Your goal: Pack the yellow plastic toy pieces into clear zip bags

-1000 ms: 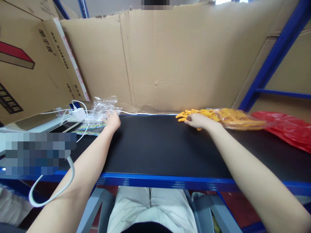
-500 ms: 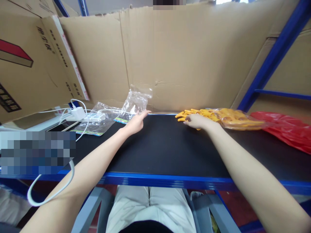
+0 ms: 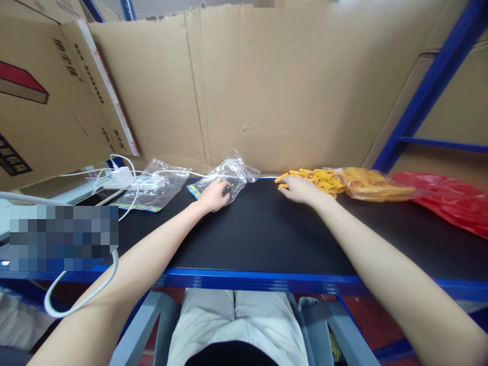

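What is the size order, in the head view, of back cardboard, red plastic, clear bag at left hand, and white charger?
1. Back cardboard
2. Red plastic, clear bag: unsure; picture edge cuts plastic, left hand partly covers bag
3. White charger

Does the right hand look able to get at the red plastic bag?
Probably yes. The clear bag of yellow pieces lies between the right hand and the red plastic bag, but the red bag's near side looks uncovered, so the way along the front seems free.

Head camera looks forward-down, seemingly close.
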A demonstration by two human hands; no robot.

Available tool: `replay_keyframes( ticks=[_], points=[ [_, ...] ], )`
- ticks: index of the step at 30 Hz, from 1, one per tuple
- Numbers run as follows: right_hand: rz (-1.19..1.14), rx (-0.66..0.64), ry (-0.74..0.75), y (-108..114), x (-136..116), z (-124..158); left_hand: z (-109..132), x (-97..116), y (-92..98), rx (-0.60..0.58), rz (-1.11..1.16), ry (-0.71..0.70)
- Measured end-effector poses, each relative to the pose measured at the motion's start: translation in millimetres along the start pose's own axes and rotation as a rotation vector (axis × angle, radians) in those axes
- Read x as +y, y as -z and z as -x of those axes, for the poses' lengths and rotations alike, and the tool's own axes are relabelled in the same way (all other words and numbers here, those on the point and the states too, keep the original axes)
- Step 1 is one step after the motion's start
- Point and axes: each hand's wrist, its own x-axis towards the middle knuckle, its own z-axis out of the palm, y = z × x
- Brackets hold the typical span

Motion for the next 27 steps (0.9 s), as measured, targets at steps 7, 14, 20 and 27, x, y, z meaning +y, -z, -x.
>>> replay_keyframes(
  ticks=[7,14,20,27],
  points=[
    [-0.065,0.204,0.237,-11.1,-17.0,-1.7,3.6,1.2,0.9,-0.402,-0.024,-0.043],
    [-0.100,0.272,0.360,-15.1,-33.5,1.9,1.5,1.5,-4.6,-0.271,-0.028,-0.142],
    [-0.036,0.290,0.464,-18.4,-39.0,1.6,0.2,-3.0,-7.5,-0.123,-0.062,-0.133],
    [0.098,0.275,0.479,-21.8,-38.6,-3.9,-3.3,-10.3,-11.0,-0.135,-0.044,-0.155]
  ],
)
